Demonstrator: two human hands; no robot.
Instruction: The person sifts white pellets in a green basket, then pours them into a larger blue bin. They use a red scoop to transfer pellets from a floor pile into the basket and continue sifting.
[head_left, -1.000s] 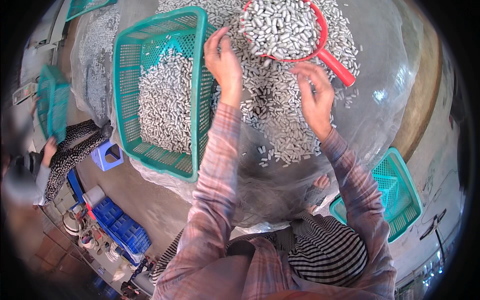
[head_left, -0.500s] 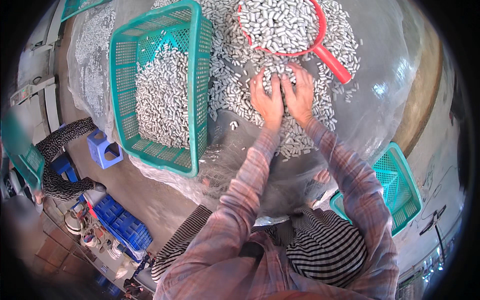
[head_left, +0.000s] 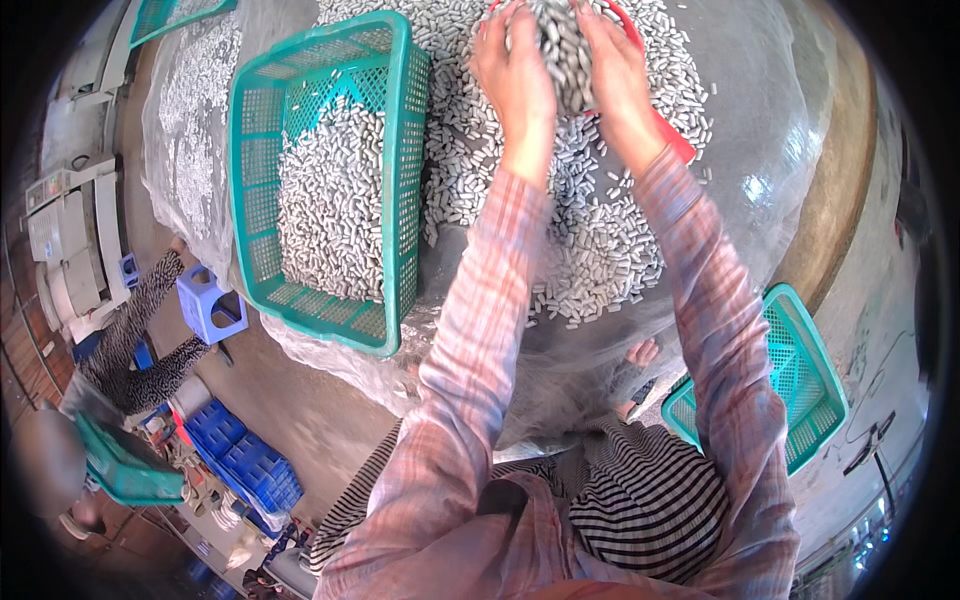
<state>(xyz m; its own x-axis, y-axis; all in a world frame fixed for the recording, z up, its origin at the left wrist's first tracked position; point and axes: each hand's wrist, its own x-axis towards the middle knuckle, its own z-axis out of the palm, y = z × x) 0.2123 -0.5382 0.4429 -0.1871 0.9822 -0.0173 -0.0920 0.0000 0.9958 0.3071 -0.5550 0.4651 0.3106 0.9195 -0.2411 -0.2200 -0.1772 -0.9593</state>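
Observation:
My left hand and my right hand are cupped toward each other at the top, pressing a heap of small grey-white capsule-shaped pieces between them. The heap is slightly blurred. Beneath and behind the hands is a round red pan with a handle, mostly covered by the hands and the pieces. More loose pieces lie spread over the work surface below my wrists. Left of my left arm, a green perforated basket holds a mound of the same pieces.
Clear plastic sheeting covers the work surface. Another green basket stands at lower right. To the left are a blue stool, blue crates and a person in patterned trousers beside a green basket.
Both hands have risen from the spread pieces and moved away from me to the red pan, carrying a heap between them. The person at left has shifted.

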